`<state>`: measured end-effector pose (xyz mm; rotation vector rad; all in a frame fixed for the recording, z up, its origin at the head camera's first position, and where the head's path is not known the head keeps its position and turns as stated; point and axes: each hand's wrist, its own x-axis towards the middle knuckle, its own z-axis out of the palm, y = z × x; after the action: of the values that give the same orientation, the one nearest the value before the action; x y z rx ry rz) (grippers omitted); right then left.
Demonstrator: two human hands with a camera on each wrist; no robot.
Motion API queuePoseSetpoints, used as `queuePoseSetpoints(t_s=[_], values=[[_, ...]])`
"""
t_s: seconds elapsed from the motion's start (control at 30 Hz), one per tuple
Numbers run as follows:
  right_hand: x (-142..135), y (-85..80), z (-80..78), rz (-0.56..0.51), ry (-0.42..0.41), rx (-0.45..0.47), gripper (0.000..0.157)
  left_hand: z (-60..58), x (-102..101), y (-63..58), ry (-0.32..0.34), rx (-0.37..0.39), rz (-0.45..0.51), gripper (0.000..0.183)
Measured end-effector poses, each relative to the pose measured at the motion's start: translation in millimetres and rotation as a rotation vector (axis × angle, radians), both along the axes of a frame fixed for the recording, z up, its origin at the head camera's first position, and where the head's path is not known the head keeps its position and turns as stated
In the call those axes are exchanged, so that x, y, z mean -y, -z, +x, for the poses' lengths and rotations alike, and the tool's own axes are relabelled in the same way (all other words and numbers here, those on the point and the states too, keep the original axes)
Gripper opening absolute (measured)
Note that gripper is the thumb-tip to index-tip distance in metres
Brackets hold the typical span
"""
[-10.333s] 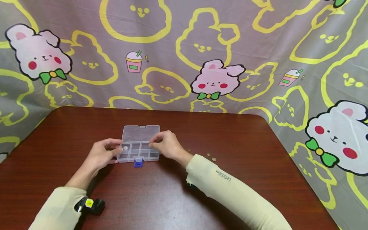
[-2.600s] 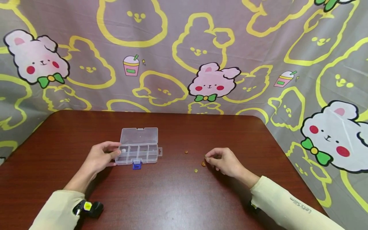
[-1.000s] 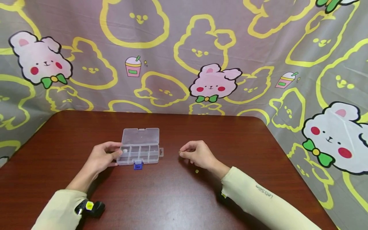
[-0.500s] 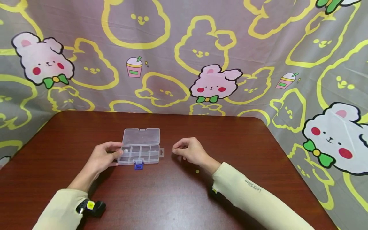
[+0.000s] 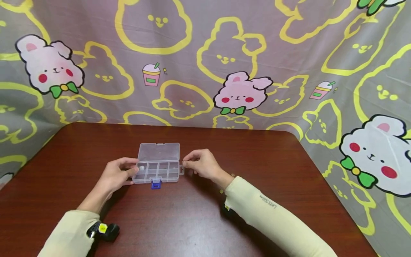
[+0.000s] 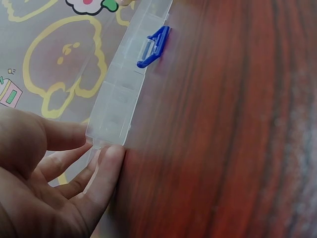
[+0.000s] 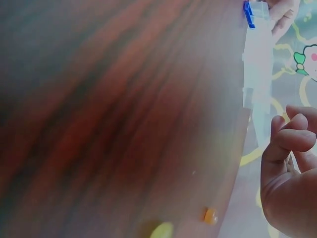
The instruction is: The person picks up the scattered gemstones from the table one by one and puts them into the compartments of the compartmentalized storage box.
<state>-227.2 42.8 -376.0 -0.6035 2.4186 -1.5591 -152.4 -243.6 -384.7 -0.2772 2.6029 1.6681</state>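
Observation:
A clear plastic compartment box (image 5: 155,175) stands with its lid (image 5: 159,152) raised at the back and a blue latch (image 5: 156,184) in front. My left hand (image 5: 117,175) holds the box's left end, thumb on the near side in the left wrist view. Beside the box's right end, my right hand (image 5: 202,163) pinches with thumb and index finger; the small brownish bead seen there moments ago is mostly hidden by the fingertips. A round white piece (image 5: 142,167) lies in the back left compartment. Other compartments show specks too small to tell.
An orange bead (image 7: 210,216) and a yellow-green bead (image 7: 163,230) lie on the brown table (image 5: 179,221), near the right forearm. A patterned curtain (image 5: 179,64) hangs along the table's back and right side.
My right hand has taken the small brownish bead from the table and moved left to the box's right end. My left hand keeps its hold on the box.

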Motion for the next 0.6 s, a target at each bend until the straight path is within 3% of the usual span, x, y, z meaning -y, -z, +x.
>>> queuePoseSetpoints(t_s=[0.6], values=[[27, -3.1, -1.1, 0.002, -0.014, 0.006, 0.004, 0.5, 0, 0.3, -0.004, -0.001, 0.014, 0.038]])
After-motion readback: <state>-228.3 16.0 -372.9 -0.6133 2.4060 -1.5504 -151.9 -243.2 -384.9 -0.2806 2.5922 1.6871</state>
